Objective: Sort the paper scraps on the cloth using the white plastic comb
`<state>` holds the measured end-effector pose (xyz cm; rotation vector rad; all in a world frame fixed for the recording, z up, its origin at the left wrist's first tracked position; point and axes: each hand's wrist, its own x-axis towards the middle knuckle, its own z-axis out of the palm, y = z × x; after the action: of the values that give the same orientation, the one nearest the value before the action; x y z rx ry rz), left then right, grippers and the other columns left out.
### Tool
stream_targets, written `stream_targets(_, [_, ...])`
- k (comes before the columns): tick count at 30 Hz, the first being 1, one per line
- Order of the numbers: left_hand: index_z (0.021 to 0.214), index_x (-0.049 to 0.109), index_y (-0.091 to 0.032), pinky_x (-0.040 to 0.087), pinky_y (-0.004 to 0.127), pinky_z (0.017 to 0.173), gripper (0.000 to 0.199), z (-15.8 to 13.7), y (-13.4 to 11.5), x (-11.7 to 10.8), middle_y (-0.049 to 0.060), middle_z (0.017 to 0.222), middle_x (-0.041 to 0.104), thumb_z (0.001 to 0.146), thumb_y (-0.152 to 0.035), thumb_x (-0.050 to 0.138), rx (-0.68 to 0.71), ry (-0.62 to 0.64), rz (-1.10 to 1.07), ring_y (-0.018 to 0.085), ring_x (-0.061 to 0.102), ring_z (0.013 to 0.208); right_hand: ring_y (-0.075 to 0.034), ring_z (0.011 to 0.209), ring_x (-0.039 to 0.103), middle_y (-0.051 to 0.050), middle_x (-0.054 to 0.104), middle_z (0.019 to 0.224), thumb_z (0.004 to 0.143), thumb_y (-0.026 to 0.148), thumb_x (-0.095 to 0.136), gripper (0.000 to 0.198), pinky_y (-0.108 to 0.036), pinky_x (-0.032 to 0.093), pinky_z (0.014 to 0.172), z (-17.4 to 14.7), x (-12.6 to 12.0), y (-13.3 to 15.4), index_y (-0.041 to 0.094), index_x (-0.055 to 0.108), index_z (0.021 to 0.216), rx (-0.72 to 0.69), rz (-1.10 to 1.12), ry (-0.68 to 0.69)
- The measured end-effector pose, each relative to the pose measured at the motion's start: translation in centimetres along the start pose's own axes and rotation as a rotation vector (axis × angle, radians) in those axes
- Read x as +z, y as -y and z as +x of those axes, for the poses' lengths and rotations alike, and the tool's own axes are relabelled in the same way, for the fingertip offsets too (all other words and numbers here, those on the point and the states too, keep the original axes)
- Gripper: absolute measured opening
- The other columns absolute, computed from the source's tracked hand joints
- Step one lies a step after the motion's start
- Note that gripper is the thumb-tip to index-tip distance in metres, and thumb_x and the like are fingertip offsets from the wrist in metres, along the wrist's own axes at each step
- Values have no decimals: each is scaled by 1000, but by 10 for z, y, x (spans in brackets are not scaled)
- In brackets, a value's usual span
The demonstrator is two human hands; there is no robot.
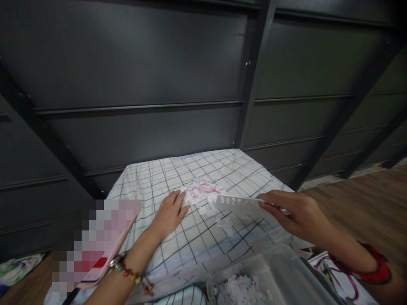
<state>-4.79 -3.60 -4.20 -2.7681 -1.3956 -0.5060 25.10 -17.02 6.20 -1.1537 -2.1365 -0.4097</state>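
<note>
Scraps (203, 189) of white and pink paper lie heaped on the checked cloth (190, 241), between the two hands' fingertips. A clear bin (286, 271) below the right wrist holds more white scraps. The right hand (299, 216) pinches a white slotted card (237, 202) by its near end, the far edge touching the heap. The left hand (168, 214) rests flat, fingers together, tips against the heap's left side.

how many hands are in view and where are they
2. The left hand lies flat on the checked cloth, beside the paper scraps. The right hand holds a white slotted plastic piece just right of them.
</note>
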Motion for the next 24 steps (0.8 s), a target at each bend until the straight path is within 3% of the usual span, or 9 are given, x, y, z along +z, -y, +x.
stream_targets(24, [130, 43, -13, 34, 46, 103, 45, 0, 1, 2, 16, 133, 46, 94, -40, 37, 8, -22, 3, 29, 41, 124, -14, 57, 65, -4, 71, 71, 89, 21, 43, 21, -22, 50, 51, -9, -4, -10, 20, 63, 85, 29, -58, 0])
